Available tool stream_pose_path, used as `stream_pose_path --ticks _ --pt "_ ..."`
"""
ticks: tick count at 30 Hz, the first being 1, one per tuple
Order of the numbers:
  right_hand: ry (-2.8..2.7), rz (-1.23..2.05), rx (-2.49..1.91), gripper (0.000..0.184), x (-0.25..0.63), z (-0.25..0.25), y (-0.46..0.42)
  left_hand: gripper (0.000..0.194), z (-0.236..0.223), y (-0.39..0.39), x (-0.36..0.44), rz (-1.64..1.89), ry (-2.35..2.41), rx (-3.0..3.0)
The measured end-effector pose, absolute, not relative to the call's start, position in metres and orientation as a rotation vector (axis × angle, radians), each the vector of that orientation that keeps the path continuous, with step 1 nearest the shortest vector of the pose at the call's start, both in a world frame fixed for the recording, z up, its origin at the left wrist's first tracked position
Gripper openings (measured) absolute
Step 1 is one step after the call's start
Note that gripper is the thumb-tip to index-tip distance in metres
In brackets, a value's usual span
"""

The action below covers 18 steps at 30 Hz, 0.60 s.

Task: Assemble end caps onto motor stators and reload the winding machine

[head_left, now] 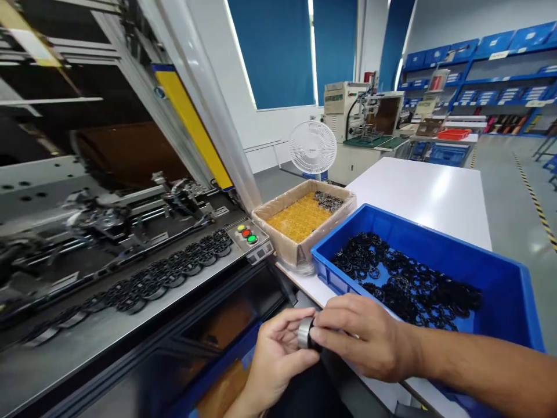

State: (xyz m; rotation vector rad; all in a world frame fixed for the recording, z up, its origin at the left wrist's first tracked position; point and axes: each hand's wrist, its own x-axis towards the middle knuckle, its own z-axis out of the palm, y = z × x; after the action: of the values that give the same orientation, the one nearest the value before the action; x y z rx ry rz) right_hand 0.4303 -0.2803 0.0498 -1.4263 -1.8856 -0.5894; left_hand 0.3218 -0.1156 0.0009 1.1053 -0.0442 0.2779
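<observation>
A short silver metal ring with a black ring part against its right side is held between both hands. My left hand is closed around the silver ring, with fingers behind it and the thumb below. The fingers of my right hand pinch the black side, and they partly hide it. Whether the two parts are joined, I cannot tell. Just beyond my right hand, a blue bin contains many loose black ring parts. Several black-and-silver rings lie in rows along the metal machine ledge at left.
A cardboard box with yellow dividers stands behind the blue bin, some dark rings at its far corner. A button panel sits at the ledge's end. Beyond are a white table, a white fan and a machine at left with a yellow bar.
</observation>
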Motion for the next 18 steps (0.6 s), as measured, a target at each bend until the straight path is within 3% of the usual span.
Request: stream_pose_path --ticks 12,18 --pt "-1.827 -0.487 -1.559 0.041 0.433 0.035 -0.283 0.059 0.002 -0.116 0.319 0.255 -0.036 0.963" --pt "-1.858 -0.517 -1.561 0.037 0.432 0.037 -0.280 0.057 -0.003 -0.116 0.316 0.216 -0.005 0.956"
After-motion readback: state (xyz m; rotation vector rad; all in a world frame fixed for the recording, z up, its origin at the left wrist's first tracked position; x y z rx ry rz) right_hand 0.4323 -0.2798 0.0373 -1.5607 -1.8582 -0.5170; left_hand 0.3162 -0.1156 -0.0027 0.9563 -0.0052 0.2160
